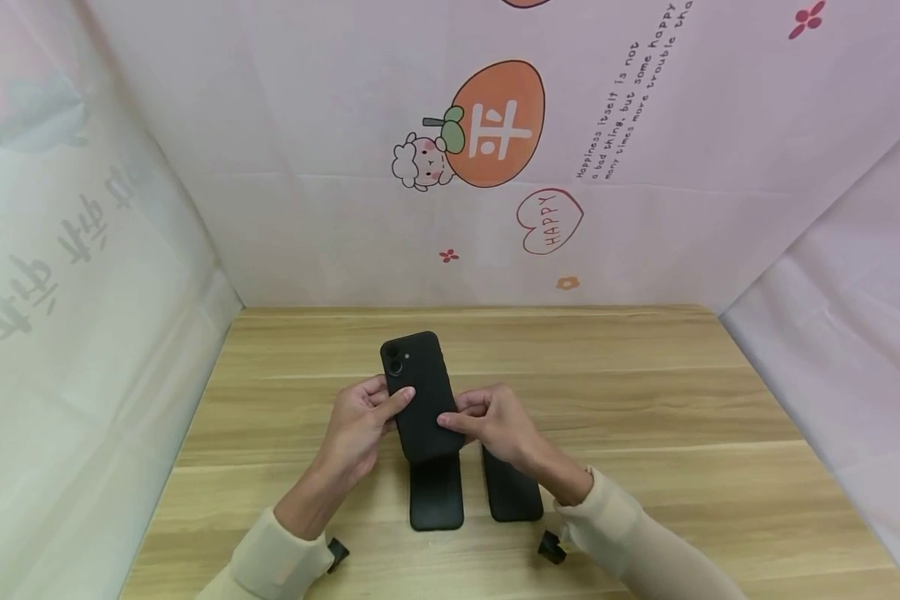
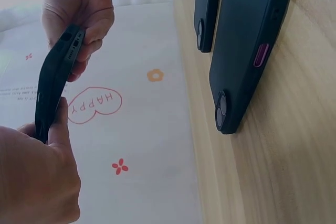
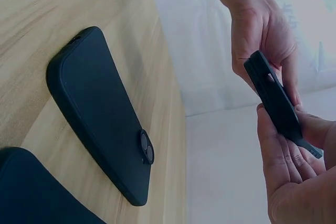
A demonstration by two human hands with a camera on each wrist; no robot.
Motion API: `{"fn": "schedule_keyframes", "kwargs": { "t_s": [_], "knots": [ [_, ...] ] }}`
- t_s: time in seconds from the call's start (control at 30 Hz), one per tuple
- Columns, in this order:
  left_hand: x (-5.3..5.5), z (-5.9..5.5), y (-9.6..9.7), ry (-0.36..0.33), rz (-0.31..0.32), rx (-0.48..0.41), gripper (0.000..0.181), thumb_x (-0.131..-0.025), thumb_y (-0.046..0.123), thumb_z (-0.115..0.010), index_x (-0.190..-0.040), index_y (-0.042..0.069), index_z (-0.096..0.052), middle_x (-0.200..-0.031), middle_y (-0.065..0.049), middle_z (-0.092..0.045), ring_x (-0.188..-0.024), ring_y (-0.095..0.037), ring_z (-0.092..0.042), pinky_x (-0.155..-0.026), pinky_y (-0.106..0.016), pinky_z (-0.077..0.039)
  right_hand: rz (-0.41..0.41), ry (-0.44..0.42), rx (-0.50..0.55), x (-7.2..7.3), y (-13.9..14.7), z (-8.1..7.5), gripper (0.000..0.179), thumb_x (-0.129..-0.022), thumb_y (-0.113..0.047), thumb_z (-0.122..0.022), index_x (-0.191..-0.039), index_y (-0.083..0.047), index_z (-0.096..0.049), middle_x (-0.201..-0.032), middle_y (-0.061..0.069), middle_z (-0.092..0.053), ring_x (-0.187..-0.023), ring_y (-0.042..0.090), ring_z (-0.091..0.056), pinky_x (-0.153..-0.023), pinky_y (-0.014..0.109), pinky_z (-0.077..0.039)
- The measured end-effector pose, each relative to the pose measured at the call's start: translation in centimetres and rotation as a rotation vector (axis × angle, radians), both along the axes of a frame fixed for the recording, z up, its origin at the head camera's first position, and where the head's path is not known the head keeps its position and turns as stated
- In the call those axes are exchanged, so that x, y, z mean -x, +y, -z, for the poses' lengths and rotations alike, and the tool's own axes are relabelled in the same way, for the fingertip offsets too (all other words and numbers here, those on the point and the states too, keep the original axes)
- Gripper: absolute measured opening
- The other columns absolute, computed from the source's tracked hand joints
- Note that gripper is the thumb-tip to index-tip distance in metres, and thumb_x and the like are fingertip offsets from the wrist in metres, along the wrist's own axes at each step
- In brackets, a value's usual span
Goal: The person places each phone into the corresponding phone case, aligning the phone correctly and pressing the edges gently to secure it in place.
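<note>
Both hands hold a phone in a black case [image 1: 422,400], lifted and tilted, its twin-lens back upward in the head view. My left hand [image 1: 357,425] grips its left long edge, thumb on the back below the lenses. The right hand [image 1: 498,423] pinches the lower right edge, thumb flat on the back. In the left wrist view, the port end of the held phone [image 2: 75,44] shows beside the right hand [image 2: 81,11]. At the lower end of the held phone [image 3: 283,108], a thin strip juts out by the right fingers. The underside is mostly hidden.
Two more black-cased phones lie back up on the wooden table [image 1: 645,375]: the left phone [image 1: 437,500] partly under the held one, the right phone [image 1: 512,492] below my right wrist. A purple side button [image 2: 261,55] shows on one. Printed white cloth [image 1: 330,233] encloses the table.
</note>
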State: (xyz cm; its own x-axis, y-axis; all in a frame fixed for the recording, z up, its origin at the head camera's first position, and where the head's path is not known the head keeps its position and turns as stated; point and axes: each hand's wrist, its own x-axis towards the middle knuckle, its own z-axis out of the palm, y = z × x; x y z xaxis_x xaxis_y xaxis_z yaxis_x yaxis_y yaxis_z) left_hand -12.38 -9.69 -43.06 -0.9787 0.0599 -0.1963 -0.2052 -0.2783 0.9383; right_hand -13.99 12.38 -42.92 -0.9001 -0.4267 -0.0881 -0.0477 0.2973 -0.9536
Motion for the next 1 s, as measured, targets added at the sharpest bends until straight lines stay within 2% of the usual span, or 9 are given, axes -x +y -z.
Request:
{"fn": "schedule_keyframes", "kwargs": {
  "t_s": [0.13, 0.17, 0.27, 0.37, 0.57, 0.63, 0.8, 0.9, 1.0],
  "knots": [
    [0.0, 0.0, -0.2, -0.007, 0.034, -0.026, 0.036, -0.101, -0.001, -0.069, -0.136, -0.009, -0.062, -0.123, -0.02, -0.075, -0.103, -0.019, -0.077, -0.087, -0.032, -0.064, -0.035, 0.027, -0.008, 0.1, 0.3, -0.4, 0.015, -0.098, -0.017, -0.079, -0.092, -0.003, -0.08, -0.072, 0.003, -0.075, -0.062, 0.009, -0.061, -0.056, 0.022, -0.051],
    [0.1, -0.1, -0.3, -0.01, 0.052, -0.039, 0.038, -0.102, 0.0, -0.068, -0.138, -0.009, -0.061, -0.123, -0.02, -0.075, -0.104, -0.019, -0.077, -0.087, -0.033, -0.064, -0.051, 0.041, -0.014, 0.2, 0.4, -0.6, 0.014, -0.098, -0.016, -0.079, -0.092, -0.004, -0.08, -0.071, 0.002, -0.074, -0.06, 0.008, -0.06, -0.056, 0.022, -0.05],
    [0.1, -0.2, -0.9, -0.02, 0.12, -0.088, 0.042, -0.105, 0.006, -0.066, -0.142, -0.011, -0.055, -0.122, -0.018, -0.076, -0.104, -0.022, -0.077, -0.09, -0.037, -0.063, -0.123, 0.108, -0.051, 0.6, 1.0, -1.0, 0.018, -0.098, -0.014, -0.078, -0.082, -0.005, -0.076, -0.061, -0.005, -0.062, -0.054, 0.004, -0.051, -0.051, 0.019, -0.043],
    [0.0, -0.3, -1.5, -0.024, 0.186, -0.121, 0.041, -0.109, 0.016, -0.062, -0.136, -0.014, -0.055, -0.113, -0.014, -0.079, -0.099, -0.023, -0.078, -0.09, -0.041, -0.064, -0.22, 0.168, -0.103, 1.0, 1.6, -1.4, 0.022, -0.097, -0.013, -0.079, -0.076, -0.008, -0.073, -0.058, -0.009, -0.047, -0.05, 0.004, -0.037, -0.049, 0.019, -0.028],
    [-0.2, -0.2, -2.2, -0.015, 0.289, -0.095, 0.039, -0.111, 0.024, -0.058, -0.121, -0.014, -0.06, -0.097, -0.008, -0.078, -0.088, -0.021, -0.079, -0.082, -0.04, -0.066, -0.415, 0.254, -0.171, 1.9, 2.5, -2.5, 0.034, -0.095, -0.013, -0.081, -0.065, -0.007, -0.064, -0.06, -0.012, -0.035, -0.052, 0.001, -0.032, -0.05, 0.019, -0.024],
    [-0.3, -0.1, -2.2, -0.012, 0.325, -0.063, 0.039, -0.11, 0.023, -0.059, -0.12, -0.015, -0.062, -0.096, -0.008, -0.077, -0.086, -0.02, -0.077, -0.08, -0.038, -0.066, -0.466, 0.272, -0.199, 2.1, 2.7, -2.9, 0.032, -0.095, -0.015, -0.082, -0.067, -0.009, -0.068, -0.06, -0.014, -0.038, -0.052, 0.0, -0.034, -0.049, 0.019, -0.025],
    [-0.4, 0.4, -2.2, -0.004, 0.392, -0.009, 0.033, -0.108, 0.017, -0.064, -0.118, -0.014, -0.066, -0.098, -0.007, -0.077, -0.088, -0.017, -0.076, -0.079, -0.035, -0.065, -0.552, 0.256, -0.283, 2.3, 2.9, -3.9, 0.022, -0.095, -0.018, -0.082, -0.074, -0.013, -0.076, -0.06, -0.016, -0.051, -0.053, -0.002, -0.045, -0.049, 0.017, -0.034],
    [-0.5, 0.5, -2.0, 0.012, 0.411, -0.003, 0.029, -0.107, 0.014, -0.064, -0.116, -0.014, -0.067, -0.097, -0.006, -0.078, -0.087, -0.016, -0.075, -0.078, -0.033, -0.065, -0.58, 0.241, -0.311, 2.4, 3.0, -4.3, 0.023, -0.095, -0.017, -0.082, -0.073, -0.012, -0.075, -0.06, -0.016, -0.051, -0.052, -0.003, -0.045, -0.05, 0.017, -0.035],
    [-0.6, 0.5, -1.9, 0.033, 0.409, 0.004, 0.028, -0.108, 0.013, -0.062, -0.116, -0.013, -0.067, -0.097, -0.005, -0.077, -0.087, -0.015, -0.075, -0.079, -0.032, -0.064, -0.576, 0.237, -0.315, 2.4, 3.1, -4.5, 0.02, -0.095, -0.017, -0.081, -0.076, -0.013, -0.076, -0.062, -0.016, -0.053, -0.055, -0.002, -0.045, -0.051, 0.017, -0.035]
  ]
}}
